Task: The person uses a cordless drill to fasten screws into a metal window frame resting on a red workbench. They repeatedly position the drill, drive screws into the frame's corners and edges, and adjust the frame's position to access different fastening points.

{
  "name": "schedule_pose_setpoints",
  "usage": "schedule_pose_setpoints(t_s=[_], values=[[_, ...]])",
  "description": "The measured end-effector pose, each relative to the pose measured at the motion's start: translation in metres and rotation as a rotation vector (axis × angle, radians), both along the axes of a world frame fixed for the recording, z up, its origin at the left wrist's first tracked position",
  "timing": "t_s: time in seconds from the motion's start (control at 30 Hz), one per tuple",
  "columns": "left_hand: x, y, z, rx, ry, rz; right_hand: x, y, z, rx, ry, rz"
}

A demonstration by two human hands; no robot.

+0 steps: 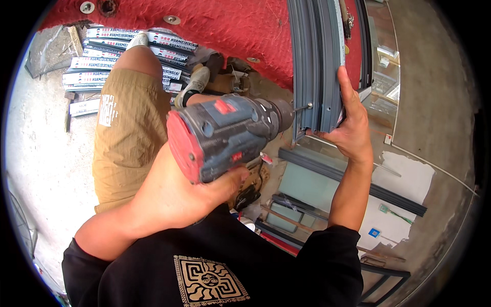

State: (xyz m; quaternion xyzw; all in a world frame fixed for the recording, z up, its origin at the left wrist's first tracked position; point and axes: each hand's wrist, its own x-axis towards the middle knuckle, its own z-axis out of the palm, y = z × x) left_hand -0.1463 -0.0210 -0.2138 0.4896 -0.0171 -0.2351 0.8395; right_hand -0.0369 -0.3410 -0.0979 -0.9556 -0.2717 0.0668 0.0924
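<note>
**Slipping bit and loosely backed profile end are the chief hazards**

The far part of the scene is taken up by a bench covered in fuzzy red cloth (230, 30). At its right, a long, grooved, dark grey profile (312, 61), apparently metal, is laid with its near end projecting past the bench's near edge. If that end were pushed hard, the whole length could be tipped or swung, since little backing other than a hand is seen there. Below, on the floor, a pale green glass pane (302, 187) could be chipped by anything dropped.

A blue-grey and red power drill (225, 130) is held left of the profile, aimed right. Its grip is wrapped by the left hand (179, 197), the fingers closed around it; whether the trigger is pressed cannot be told. The profile's near end is cupped by the right hand (353, 125), its fingers spread beneath and along the right side. Should the wall be pierced, or the bit skid through a tilted drill, those fingers could be struck.

The thin metal bit (300, 108) is met by a small silvery screw head (310, 105); with poor alignment, the head could be stripped or the grey finish scratched.
</note>
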Motion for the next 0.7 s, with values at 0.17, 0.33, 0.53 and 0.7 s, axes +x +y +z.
schedule_pose_setpoints(t_s=[0.17, 0.33, 0.53, 0.7], values=[[0.007, -0.006, -0.021, 0.158, -0.523, 0.185, 0.0, -0.002, 0.001, -0.016, -0.004, -0.005], [0.008, -0.003, -0.015, 0.172, -0.561, 0.176, -0.003, -0.002, 0.005, -0.023, 0.017, -0.037], [0.005, 0.002, -0.002, 0.023, -0.039, -0.007, -0.002, 0.0, 0.001, -0.014, 0.008, -0.036], [0.0, -0.001, 0.003, -0.198, 0.242, -0.113, -0.004, -0.001, 0.004, -0.002, 0.023, -0.067]])
